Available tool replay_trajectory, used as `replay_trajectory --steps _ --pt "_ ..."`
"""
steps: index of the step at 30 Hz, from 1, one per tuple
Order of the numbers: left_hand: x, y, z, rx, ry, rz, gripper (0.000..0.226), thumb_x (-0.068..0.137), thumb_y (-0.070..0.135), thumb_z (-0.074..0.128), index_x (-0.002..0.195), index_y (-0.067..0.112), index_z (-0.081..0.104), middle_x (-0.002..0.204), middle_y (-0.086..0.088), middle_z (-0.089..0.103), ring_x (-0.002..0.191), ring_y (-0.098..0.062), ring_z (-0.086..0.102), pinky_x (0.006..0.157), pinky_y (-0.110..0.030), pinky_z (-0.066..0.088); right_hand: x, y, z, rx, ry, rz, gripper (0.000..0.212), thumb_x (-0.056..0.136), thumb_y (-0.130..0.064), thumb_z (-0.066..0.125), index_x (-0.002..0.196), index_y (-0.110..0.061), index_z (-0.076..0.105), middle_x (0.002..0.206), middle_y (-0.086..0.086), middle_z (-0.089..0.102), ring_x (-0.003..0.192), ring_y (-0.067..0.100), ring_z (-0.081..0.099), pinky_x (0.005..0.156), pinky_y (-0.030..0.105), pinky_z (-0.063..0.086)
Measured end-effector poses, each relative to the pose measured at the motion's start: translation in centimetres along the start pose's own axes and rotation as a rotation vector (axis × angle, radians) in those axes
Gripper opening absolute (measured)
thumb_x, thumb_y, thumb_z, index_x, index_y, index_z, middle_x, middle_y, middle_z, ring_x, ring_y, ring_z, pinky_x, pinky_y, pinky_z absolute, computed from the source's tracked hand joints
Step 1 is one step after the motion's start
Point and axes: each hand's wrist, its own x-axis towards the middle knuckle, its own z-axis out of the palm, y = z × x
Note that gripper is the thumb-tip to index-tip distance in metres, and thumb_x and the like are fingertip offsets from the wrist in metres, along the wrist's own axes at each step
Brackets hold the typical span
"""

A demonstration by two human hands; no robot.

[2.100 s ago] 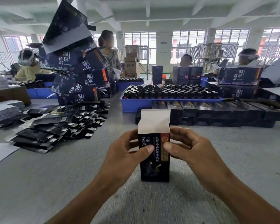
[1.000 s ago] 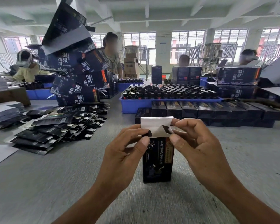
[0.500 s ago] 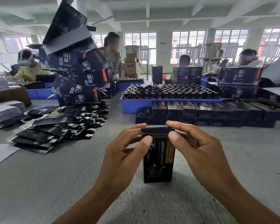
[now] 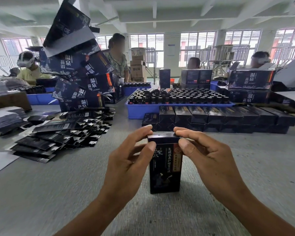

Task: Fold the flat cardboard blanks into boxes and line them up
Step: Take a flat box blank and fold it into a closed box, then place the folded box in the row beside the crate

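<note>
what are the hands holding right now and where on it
Both hands hold the dark box, which stands upright on the table. The left hand and right hand each pinch its top end at the closed lid, thumbs in front, fingers on top.

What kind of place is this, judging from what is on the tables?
Most likely a packaging workshop in a factory. A blue tray holds many dark bottles, a heap of flat box blanks lies on the table, and finished dark boxes stand in a row.

Black box [image 4: 164, 169] with gold lettering, perhaps a red strip; blue tray [image 4: 143, 110].
</note>
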Motion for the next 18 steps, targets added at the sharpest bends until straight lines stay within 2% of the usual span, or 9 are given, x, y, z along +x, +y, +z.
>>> replay_trajectory --steps 3,8,12,15,18 --pt "0.0 -0.3 -0.1 0.057 -0.009 0.038 0.029 0.097 0.017 0.061 0.119 0.033 0.07 0.119 0.004 0.07 0.11 -0.019 0.068 0.083 -0.021 0.056 0.1 0.2 0.0 -0.034 -0.005 -0.001 0.023 0.089 -0.033 0.062 0.109 -0.038 0.074 0.116 -0.026 0.069 0.114 -0.002 0.064 0.095 0.028 0.055" --pt "0.3 -0.1 -0.2 0.064 -0.011 0.058 0.025 0.094 0.02 0.062 0.113 0.029 0.074 0.118 0.007 0.07 0.115 -0.016 0.065 0.082 -0.025 0.058 0.0 0.5 -0.2 -0.08 -0.027 -0.05 0.021 0.093 -0.025 0.062 0.107 -0.037 0.074 0.119 -0.028 0.068 0.112 -0.006 0.063 0.089 0.012 0.052" --pt "0.4 -0.2 -0.3 0.141 0.001 0.156 0.025 0.092 0.015 0.062 0.111 0.023 0.076 0.118 0.008 0.07 0.115 -0.012 0.065 0.082 -0.016 0.054 0.0 0.7 -0.2 -0.146 -0.019 -0.099 0.022 0.088 -0.039 0.06 0.105 -0.037 0.073 0.12 -0.029 0.066 0.113 -0.004 0.063 0.087 0.014 0.052" --pt "0.6 -0.5 -0.4 0.199 -0.003 0.219 0.022 0.093 0.016 0.063 0.111 0.015 0.076 0.12 0.005 0.069 0.114 -0.01 0.065 0.08 -0.016 0.054 0.1 0.9 -0.1 -0.186 -0.002 -0.113 0.024 0.088 -0.042 0.059 0.107 -0.038 0.072 0.122 -0.03 0.064 0.114 -0.006 0.061 0.087 0.011 0.051" --pt "0.6 -1.0 -0.6 0.244 -0.02 0.23 0.025 0.094 0.022 0.064 0.115 0.015 0.074 0.123 0.007 0.067 0.114 -0.008 0.065 0.078 -0.017 0.056 0.1 1.2 -0.1 -0.215 -0.014 -0.112 0.024 0.089 -0.043 0.057 0.111 -0.044 0.069 0.121 -0.032 0.063 0.114 -0.006 0.06 0.088 0.011 0.05"
